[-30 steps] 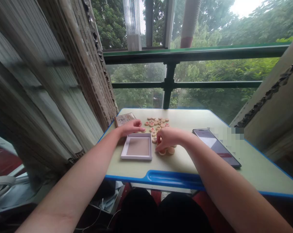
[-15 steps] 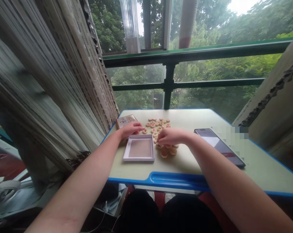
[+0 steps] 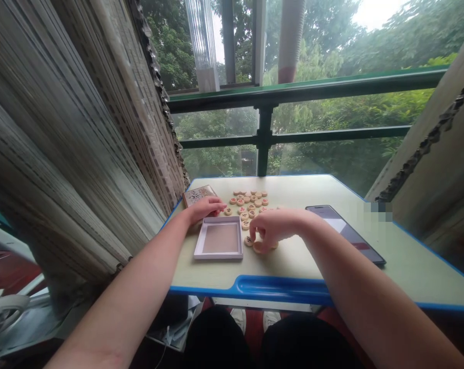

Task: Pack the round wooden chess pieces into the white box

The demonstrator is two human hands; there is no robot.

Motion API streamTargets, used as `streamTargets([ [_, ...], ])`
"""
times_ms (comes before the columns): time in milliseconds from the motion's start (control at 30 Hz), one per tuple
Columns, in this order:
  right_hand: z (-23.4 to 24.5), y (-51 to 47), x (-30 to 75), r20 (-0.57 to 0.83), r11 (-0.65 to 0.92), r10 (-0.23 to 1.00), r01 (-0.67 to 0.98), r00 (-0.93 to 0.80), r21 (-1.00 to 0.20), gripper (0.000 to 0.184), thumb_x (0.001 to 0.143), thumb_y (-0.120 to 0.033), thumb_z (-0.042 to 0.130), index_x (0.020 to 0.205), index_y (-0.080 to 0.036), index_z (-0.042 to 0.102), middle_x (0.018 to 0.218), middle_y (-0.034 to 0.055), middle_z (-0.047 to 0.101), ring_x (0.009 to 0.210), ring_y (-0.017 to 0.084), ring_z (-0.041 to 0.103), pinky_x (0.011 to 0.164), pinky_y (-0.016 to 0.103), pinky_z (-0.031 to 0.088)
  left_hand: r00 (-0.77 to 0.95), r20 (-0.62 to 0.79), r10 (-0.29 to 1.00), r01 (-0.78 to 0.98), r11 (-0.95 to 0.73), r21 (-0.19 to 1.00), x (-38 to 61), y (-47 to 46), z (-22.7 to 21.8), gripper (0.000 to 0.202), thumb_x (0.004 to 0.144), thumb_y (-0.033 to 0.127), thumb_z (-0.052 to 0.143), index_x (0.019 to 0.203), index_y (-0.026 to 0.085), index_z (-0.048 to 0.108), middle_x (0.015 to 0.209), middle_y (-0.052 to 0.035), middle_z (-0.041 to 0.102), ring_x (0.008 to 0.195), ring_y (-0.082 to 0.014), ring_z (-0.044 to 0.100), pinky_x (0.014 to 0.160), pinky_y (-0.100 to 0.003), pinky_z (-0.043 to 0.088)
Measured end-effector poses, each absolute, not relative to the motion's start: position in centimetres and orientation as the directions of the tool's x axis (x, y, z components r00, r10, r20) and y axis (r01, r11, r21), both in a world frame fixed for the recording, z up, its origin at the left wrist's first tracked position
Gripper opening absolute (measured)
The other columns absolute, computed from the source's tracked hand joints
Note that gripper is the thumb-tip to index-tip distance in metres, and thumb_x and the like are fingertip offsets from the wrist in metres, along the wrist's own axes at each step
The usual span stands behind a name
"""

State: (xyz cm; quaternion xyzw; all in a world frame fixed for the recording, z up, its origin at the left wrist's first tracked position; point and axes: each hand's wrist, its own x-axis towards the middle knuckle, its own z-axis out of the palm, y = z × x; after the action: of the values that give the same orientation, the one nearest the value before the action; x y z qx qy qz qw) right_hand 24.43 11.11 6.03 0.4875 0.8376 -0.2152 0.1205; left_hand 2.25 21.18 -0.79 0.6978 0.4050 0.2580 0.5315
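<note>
Round wooden Chinese chess pieces [image 3: 244, 210], marked with red or black characters, are spread over the middle of the table. My right hand [image 3: 278, 225] bends down over the nearer ones, its fingers closed around a plain-faced chess piece [image 3: 258, 248]. A black-marked piece [image 3: 248, 240] lies against its fingertips, and others are partly hidden under the palm. My left hand [image 3: 207, 206] rests behind the far left corner of a shallow white box tray [image 3: 237, 254], fingers loosely stretched towards a single black-marked piece [image 3: 228, 211]. I see nothing held in it.
A printed box lid [image 3: 197, 195] lies at the table's far left. To the right is a phone [image 3: 345, 233], lying flat. The pale table [image 3: 293, 187] has a blue edge with a blue groove [image 3: 281, 287] in front. Curtains [image 3: 101, 128] hang close on the left.
My right hand has shifted slightly nearer and its fingers reach lower among the near pieces. The left hand has stayed by the box tray. The view has tilted slightly.
</note>
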Motion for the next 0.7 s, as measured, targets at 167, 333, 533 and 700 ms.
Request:
streamTargets([
  [167,5.74,10.73,24.09,-0.42,0.429,0.786,0.89,-0.453,-0.156,0.045,0.056,-0.045,0.066,0.097,-0.026,0.065,0.086,0.0024,0.064,0.066,0.015,0.055,0.052,0.022,0.032,0.531,-0.068,0.845,0.247,-0.077,0.966,2.15,21.31,-0.78,0.029,0.062,0.039,0.068,0.068,0.013,0.058,0.061,0.0002,0.053,0.056,-0.0087,0.047,0.057,-0.023,0.038],
  [333,5.25,11.09,24.08,-0.348,0.436,0.815,0.886,-0.464,-0.16,0.042,0.056,-0.047,0.065,0.093,-0.026,0.067,0.087,0.003,0.065,0.067,0.016,0.056,0.051,0.022,0.033,0.553,-0.077,0.829,0.164,-0.018,0.986,1.96,21.24,-0.61,0.028,0.063,0.037,0.067,0.072,0.011,0.06,0.065,-0.0013,0.056,0.06,-0.0095,0.05,0.061,-0.024,0.04],
  [533,5.2,11.26,24.04,-0.322,0.377,0.851,0.909,-0.415,-0.175,0.032,0.061,-0.039,0.063,0.089,-0.027,0.068,0.081,0.002,0.066,0.061,0.014,0.056,0.051,0.022,0.034,0.553,-0.057,0.832,0.124,-0.014,0.992,1.9,21.48,-0.7,0.028,0.066,0.038,0.064,0.072,0.011,0.061,0.063,-0.0018,0.055,0.059,-0.0101,0.05,0.062,-0.025,0.04],
  [700,5.42,10.68,23.72,-0.266,0.431,0.854,0.895,-0.446,-0.118,0.035,0.059,-0.038,0.064,0.091,-0.025,0.067,0.088,0.0032,0.065,0.066,0.016,0.057,0.051,0.023,0.033,0.558,-0.053,0.828,0.135,-0.027,0.991,1.87,21.88,-0.96,0.027,0.065,0.037,0.066,0.072,0.011,0.062,0.064,-0.0021,0.057,0.06,-0.0099,0.051,0.064,-0.025,0.041],
])
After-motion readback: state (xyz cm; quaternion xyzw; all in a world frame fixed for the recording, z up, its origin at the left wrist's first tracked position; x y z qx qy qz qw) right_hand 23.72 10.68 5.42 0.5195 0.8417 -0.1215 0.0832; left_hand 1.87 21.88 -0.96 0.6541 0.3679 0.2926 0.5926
